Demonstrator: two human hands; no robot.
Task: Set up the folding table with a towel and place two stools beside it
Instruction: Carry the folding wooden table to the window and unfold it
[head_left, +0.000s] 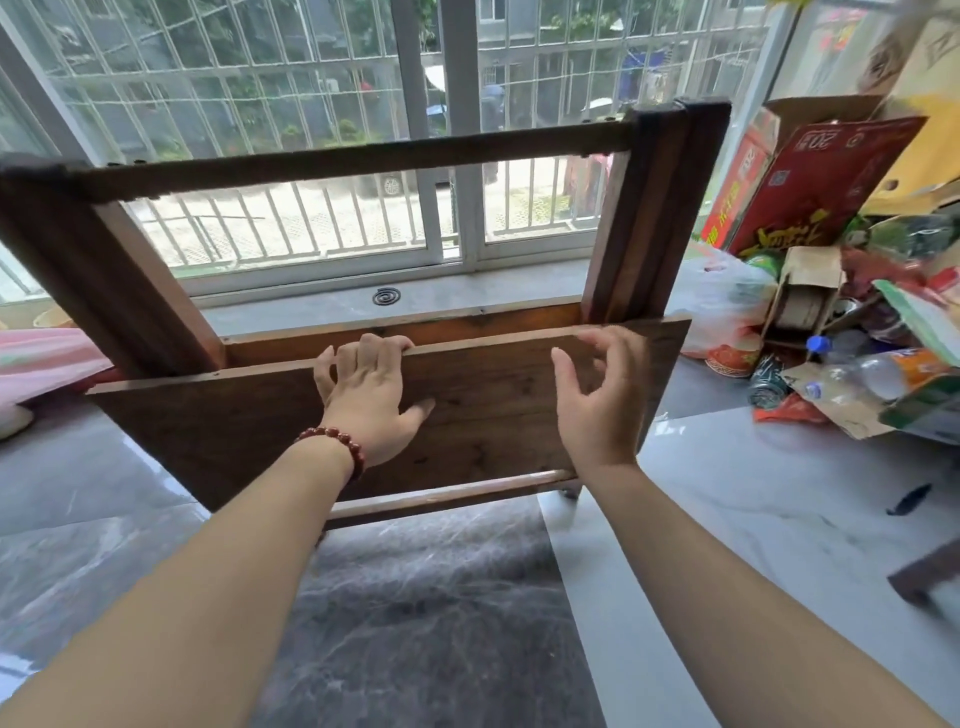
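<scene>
Inverted "20" on the red carton (826, 176); other print unreadable.

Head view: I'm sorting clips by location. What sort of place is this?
Probably a room in a home: barred window onto a street, glossy tiled floor, heap of cartons and bottles beside the folding table.

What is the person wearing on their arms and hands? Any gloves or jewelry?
No gloves, and no sleeves in view. The left hand has a bracelet of round, dark red beads at its wrist. The right hand wears nothing: no watch or ring that shows.
</scene>
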